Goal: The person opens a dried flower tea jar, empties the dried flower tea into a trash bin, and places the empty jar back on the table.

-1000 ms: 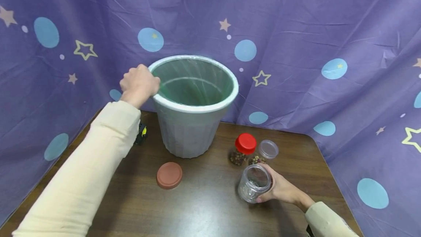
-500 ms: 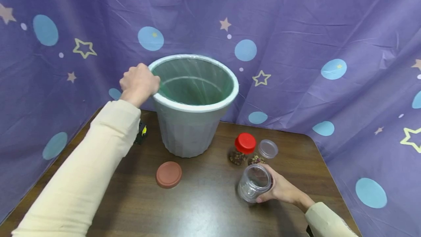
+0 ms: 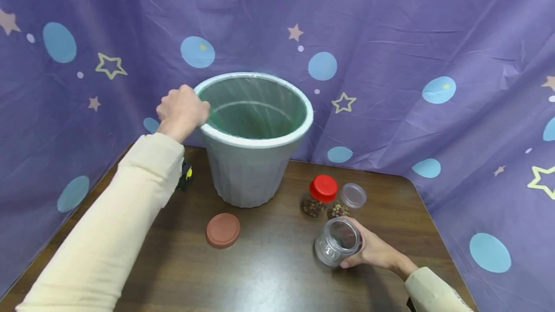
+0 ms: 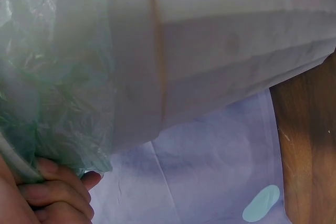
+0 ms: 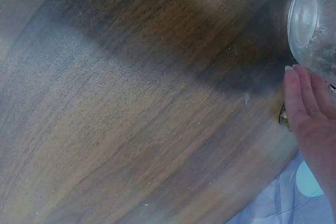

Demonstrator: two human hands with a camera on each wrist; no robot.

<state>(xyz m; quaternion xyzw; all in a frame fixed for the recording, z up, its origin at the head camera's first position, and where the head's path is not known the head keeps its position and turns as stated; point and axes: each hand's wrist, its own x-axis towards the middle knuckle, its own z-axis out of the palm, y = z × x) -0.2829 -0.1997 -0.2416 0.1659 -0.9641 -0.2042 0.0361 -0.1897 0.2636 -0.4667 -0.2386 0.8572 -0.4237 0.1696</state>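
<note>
My left hand (image 3: 182, 112) grips the left rim of a grey trash bin (image 3: 247, 177) lined with a thin green plastic bag (image 3: 256, 117). In the left wrist view the fingers (image 4: 58, 198) curl round the edge where the bag (image 4: 68, 77) folds over it. On the right, my right hand (image 3: 377, 252) holds a clear plastic jar (image 3: 331, 249) by its side, tilted, with its open mouth turned up. The jar has no lid on. The right wrist view shows only the jar's base (image 5: 307, 19) and the fingers (image 5: 296, 95) along its side.
Behind the jar stand a red-lidded jar (image 3: 323, 189) of dried bits, another container (image 3: 338, 212) of similar bits, and a clear lid (image 3: 353, 195). A pinkish-brown lid (image 3: 223, 230) lies before the bin. A black and yellow object (image 3: 186, 175) is partly hidden by the left sleeve.
The right hand has shifted slightly to the right, and the jar in it has tipped a little that way. The left hand stays on the bin's rim.
</note>
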